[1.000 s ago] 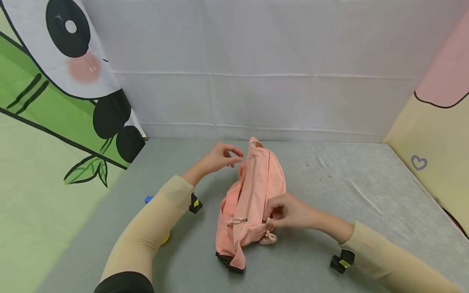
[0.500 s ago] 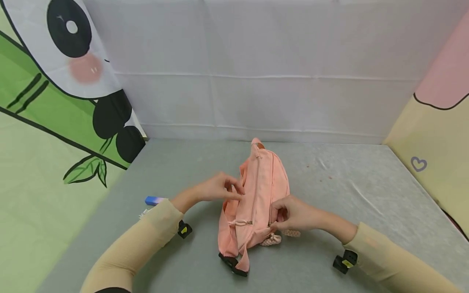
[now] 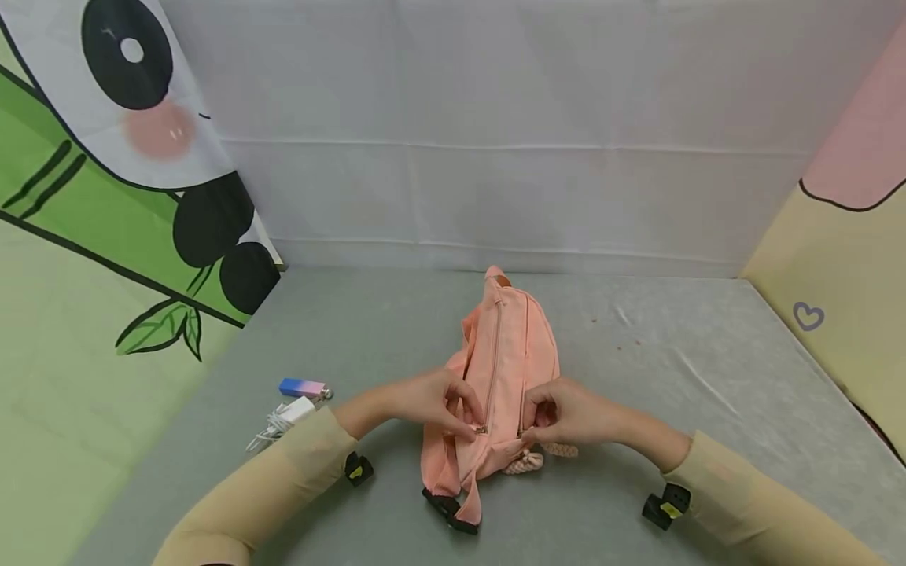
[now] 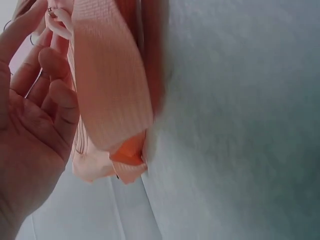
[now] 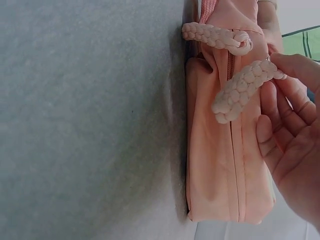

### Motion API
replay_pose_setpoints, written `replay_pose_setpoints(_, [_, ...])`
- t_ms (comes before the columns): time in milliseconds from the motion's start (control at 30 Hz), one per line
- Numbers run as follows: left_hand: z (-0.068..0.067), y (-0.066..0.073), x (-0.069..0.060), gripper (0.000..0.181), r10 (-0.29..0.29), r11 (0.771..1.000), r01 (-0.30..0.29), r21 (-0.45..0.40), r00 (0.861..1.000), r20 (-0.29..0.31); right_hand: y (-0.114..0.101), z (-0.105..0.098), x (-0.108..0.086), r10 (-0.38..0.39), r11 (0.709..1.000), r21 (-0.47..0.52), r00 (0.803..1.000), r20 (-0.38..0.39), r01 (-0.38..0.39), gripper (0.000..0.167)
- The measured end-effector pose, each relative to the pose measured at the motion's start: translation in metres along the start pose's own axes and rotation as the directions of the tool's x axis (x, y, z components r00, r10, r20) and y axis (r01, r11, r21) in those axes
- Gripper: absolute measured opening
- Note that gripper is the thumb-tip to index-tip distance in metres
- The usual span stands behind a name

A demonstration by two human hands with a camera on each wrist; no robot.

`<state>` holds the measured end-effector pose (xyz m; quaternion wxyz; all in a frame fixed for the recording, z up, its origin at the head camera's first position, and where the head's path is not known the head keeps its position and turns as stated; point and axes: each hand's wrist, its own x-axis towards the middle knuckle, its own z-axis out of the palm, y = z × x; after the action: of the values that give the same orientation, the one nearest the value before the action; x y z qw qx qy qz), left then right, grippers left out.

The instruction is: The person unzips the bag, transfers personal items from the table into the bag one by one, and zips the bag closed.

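Observation:
A pink backpack (image 3: 506, 346) lies on the grey table, its top loop pointing away and a black buckle (image 3: 451, 511) at its near end. My left hand (image 3: 435, 401) is at the lower end of the front zipper, thumb and finger pinching its zipper pull (image 4: 60, 22); the fingertips are partly cut off in the left wrist view. At the side seam, my right hand (image 3: 576, 413) pinches the top of another zipper pull, whose braided cord (image 5: 245, 90) hangs down. A second braided cord (image 5: 210, 37) hangs beside it on the bag.
Left of the bag lie a blue-and-pink stick-shaped item (image 3: 303, 387) with a metal end and a white charger (image 3: 296, 410) with a coiled white cable (image 3: 269, 432). A pale cloth wall (image 3: 495, 196) stands behind the table.
My left hand has come down from beside the bag's top to the front zipper's lower end. The right hand stays at the side zipper. The charger and stick-shaped item have come into sight.

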<state>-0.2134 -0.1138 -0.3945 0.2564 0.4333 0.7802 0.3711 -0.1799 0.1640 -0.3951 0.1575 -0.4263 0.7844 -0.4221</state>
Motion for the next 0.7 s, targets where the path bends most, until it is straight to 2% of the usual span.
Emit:
replay_pose_setpoints(267, [-0.002,0.002,0.011,0.005,0.056,0.996,-0.058,0.062,0.998,0.033,0.001,-0.001,-0.003,0.020,1.000,-0.003,1.000,-0.002,-0.020,0.014])
replay_pose_setpoints(467, [-0.012,0.009,0.015,0.010,0.057,0.987,-0.074,0.144,0.992,0.114,0.000,-0.002,-0.004,-0.012,1.000,0.005,1.000,-0.002,0.012,0.014])
replay_pose_setpoints(600, [-0.016,0.016,0.016,0.014,0.044,0.990,-0.062,0.125,0.988,0.147,0.002,-0.002,-0.004,-0.024,0.999,0.033,1.000,0.003,0.024,0.013])
replay_pose_setpoints(700, [-0.018,0.019,0.016,0.016,0.051,0.997,-0.057,0.044,0.989,0.137,0.002,-0.004,-0.004,-0.026,0.999,0.044,1.000,-0.006,0.026,0.012])
